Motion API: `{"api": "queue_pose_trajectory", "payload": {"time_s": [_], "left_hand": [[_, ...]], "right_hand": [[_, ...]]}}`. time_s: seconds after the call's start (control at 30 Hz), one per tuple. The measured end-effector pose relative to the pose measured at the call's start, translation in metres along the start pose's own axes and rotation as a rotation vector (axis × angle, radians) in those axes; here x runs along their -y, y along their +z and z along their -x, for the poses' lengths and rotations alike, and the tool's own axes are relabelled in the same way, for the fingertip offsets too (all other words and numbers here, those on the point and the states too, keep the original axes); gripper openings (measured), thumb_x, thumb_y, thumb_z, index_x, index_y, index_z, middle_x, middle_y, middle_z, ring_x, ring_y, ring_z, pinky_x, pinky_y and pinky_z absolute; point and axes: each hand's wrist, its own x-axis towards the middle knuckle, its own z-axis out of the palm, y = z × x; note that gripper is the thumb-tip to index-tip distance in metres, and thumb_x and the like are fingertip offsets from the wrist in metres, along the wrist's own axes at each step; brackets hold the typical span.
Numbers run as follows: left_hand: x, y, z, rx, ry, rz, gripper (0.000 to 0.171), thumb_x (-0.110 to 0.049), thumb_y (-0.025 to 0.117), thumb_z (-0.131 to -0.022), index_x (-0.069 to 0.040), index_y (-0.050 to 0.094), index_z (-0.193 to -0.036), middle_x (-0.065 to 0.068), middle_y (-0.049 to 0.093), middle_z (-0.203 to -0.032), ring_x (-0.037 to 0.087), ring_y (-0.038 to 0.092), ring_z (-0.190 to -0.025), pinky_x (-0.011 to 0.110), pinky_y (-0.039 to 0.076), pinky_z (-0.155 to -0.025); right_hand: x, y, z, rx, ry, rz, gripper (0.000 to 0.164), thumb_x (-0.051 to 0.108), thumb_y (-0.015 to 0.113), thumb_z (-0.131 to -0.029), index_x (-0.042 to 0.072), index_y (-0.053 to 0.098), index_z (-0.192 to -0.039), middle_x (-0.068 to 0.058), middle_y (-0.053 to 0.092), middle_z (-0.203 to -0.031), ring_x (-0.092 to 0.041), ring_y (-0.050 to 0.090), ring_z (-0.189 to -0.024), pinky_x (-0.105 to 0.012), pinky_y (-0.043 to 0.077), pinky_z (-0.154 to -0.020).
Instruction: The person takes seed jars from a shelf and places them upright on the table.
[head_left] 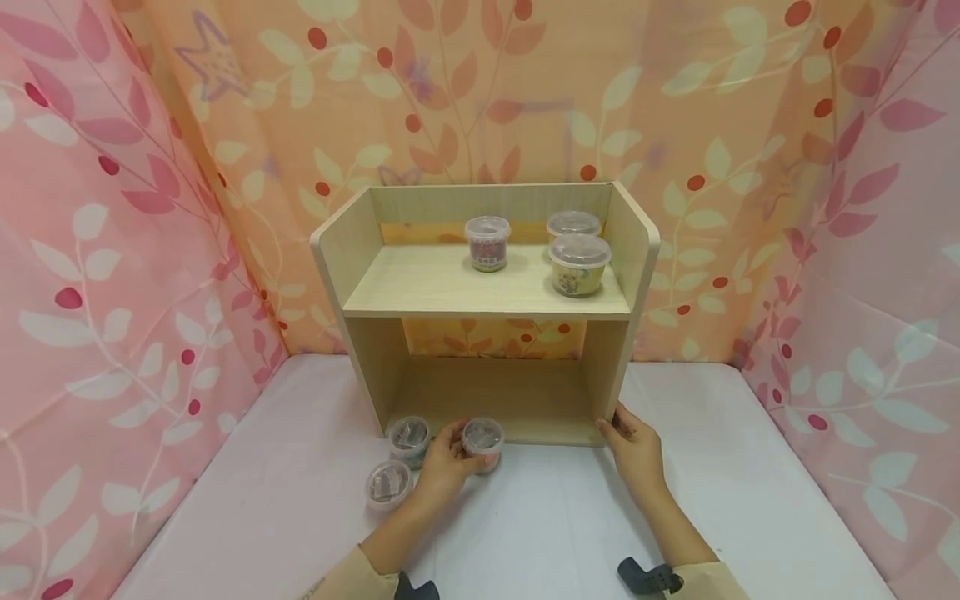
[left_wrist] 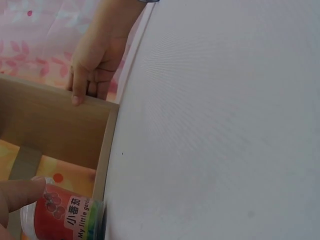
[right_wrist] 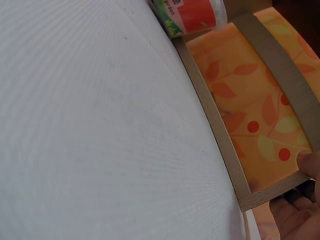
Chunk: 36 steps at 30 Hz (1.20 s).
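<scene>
My left hand grips a small clear-lidded plastic tub at the front of the wooden shelf's bottom board. In the left wrist view this tub shows a red label with printed tomatoes. My right hand holds the lower front edge of the shelf's right side panel, thumb on the edge and fingers round the outside. Two more lidded tubs stand left of my left hand: one by the shelf's left corner, the other nearer me.
On the shelf's upper board stand a small tub with a dark label and, at the right, a wider yellowish tub before another lidded tub. A white-covered table carries everything. Patterned cloth hangs behind and on both sides.
</scene>
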Motion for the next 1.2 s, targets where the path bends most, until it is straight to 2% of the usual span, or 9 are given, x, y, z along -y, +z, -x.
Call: {"api": "queue_pose_trajectory", "payload": {"time_s": [0.3, 0.57, 0.9, 1.07, 1.2], "left_hand": [[0.0053, -0.0004, 0.0008, 0.021, 0.02, 0.004, 0.082, 0.01, 0.077, -0.083, 0.017, 0.029, -0.149, 0.038, 0.045, -0.144, 0.048, 0.049, -0.135, 0.036, 0.053, -0.104], [0.0042, -0.0006, 0.0034, 0.035, 0.024, -0.045, 0.083, 0.006, 0.08, -0.083, 0.014, 0.031, -0.15, 0.035, 0.048, -0.145, 0.047, 0.053, -0.132, 0.036, 0.055, -0.101], [0.0026, -0.0009, 0.003, 0.04, 0.046, -0.046, 0.085, 0.007, 0.08, -0.083, 0.016, 0.029, -0.15, 0.036, 0.047, -0.143, 0.048, 0.052, -0.132, 0.037, 0.055, -0.102], [0.0025, -0.0019, 0.0013, 0.038, 0.032, -0.037, 0.086, 0.007, 0.081, -0.081, 0.014, 0.03, -0.15, 0.035, 0.049, -0.143, 0.046, 0.053, -0.132, 0.034, 0.055, -0.1], [0.0007, -0.0034, 0.0015, 0.026, 0.045, -0.06, 0.084, 0.005, 0.084, -0.079, 0.013, 0.035, -0.148, 0.032, 0.051, -0.143, 0.045, 0.051, -0.134, 0.041, 0.052, -0.106]], "right_hand": [[0.001, -0.0009, 0.0047, 0.01, 0.015, 0.015, 0.061, 0.022, 0.07, -0.1, 0.001, 0.046, -0.151, -0.023, 0.053, -0.146, -0.034, 0.056, -0.132, -0.015, 0.05, -0.093], [0.0011, -0.001, 0.0054, 0.019, 0.021, 0.02, 0.06, 0.018, 0.069, -0.1, 0.001, 0.045, -0.152, -0.023, 0.053, -0.147, -0.034, 0.056, -0.133, -0.018, 0.05, -0.095], [0.0012, -0.0004, 0.0033, 0.0, -0.016, 0.029, 0.059, 0.018, 0.07, -0.099, -0.001, 0.047, -0.15, -0.023, 0.053, -0.146, -0.033, 0.056, -0.132, -0.014, 0.05, -0.092], [0.0005, -0.0004, 0.0019, 0.004, -0.02, 0.032, 0.058, 0.018, 0.069, -0.1, 0.0, 0.046, -0.151, -0.022, 0.053, -0.146, -0.032, 0.056, -0.132, -0.015, 0.05, -0.093], [0.0003, -0.0003, 0.0011, 0.009, -0.022, 0.03, 0.058, 0.019, 0.069, -0.1, 0.0, 0.046, -0.151, -0.022, 0.053, -0.147, -0.033, 0.055, -0.132, -0.017, 0.05, -0.094]]}}
